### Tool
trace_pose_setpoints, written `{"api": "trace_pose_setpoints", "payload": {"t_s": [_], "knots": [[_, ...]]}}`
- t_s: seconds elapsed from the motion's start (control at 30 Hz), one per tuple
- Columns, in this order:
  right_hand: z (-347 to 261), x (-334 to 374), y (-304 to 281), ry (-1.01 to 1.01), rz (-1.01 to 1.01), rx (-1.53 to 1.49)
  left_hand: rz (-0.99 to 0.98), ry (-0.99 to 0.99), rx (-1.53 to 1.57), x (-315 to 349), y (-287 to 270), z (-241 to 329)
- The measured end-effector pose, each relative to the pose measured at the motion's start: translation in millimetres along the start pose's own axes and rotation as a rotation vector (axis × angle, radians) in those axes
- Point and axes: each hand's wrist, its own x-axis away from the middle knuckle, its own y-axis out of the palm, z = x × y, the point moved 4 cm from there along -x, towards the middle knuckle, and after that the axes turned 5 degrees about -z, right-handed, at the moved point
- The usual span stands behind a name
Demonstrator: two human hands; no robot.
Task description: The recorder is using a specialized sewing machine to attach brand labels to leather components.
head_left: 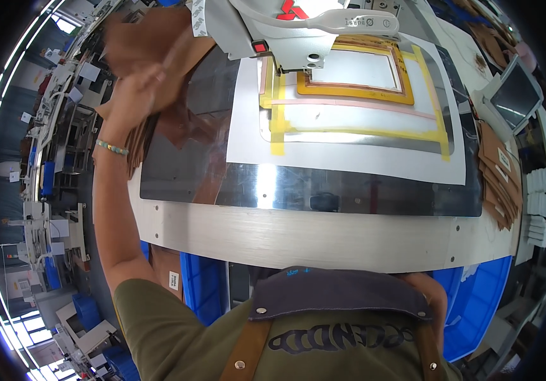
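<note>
My left hand [138,95] reaches to the far left, smeared by motion, and is closed on a brown fabric piece [152,41] that spreads above the machine's dark plate. More brown pieces [137,149] lie stacked beneath that wrist, at the table's left edge. To the right of the hand is the white head of a sewing machine [238,38]. Below the head lies a clear template [361,117] edged with yellow tape, on white paper, with a yellow frame [384,95] on it. Of my right arm only a part [430,293] shows at the table's front edge; its hand is hidden.
A glossy dark plate [190,181] covers much of the pale table [298,232]. Stacked brown pieces [498,174] lie at the right edge, near a small screen [514,95]. Blue bins [204,289] stand below the table's front edge on both sides.
</note>
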Motion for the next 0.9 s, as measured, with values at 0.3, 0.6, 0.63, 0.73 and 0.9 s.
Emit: {"api": "trace_pose_setpoints", "payload": {"t_s": [0.3, 0.6, 0.63, 0.73, 0.9], "knots": [[-9.3, 0.5, -3.4, -0.021, 0.054, 0.010, -0.225, -0.123, 0.919, 72.4, 91.8, 18.3], [-9.2, -1.0, -4.9, 0.018, 0.029, 0.017, -0.080, -0.192, -0.273, 97.7, 102.8, -43.5], [-9.1, 1.1, -4.4, 0.025, 0.019, 0.051, -0.113, -0.241, -0.309, 101.1, 109.1, -47.3], [4.3, -1.8, 4.2, 0.000, 0.073, -0.017, -0.186, -0.319, -0.349, 110.3, 117.8, -53.2], [-28.8, 3.0, 0.6, 0.133, 0.056, -0.016, 0.004, -0.375, -0.251, 120.3, 117.7, -52.8]]}}
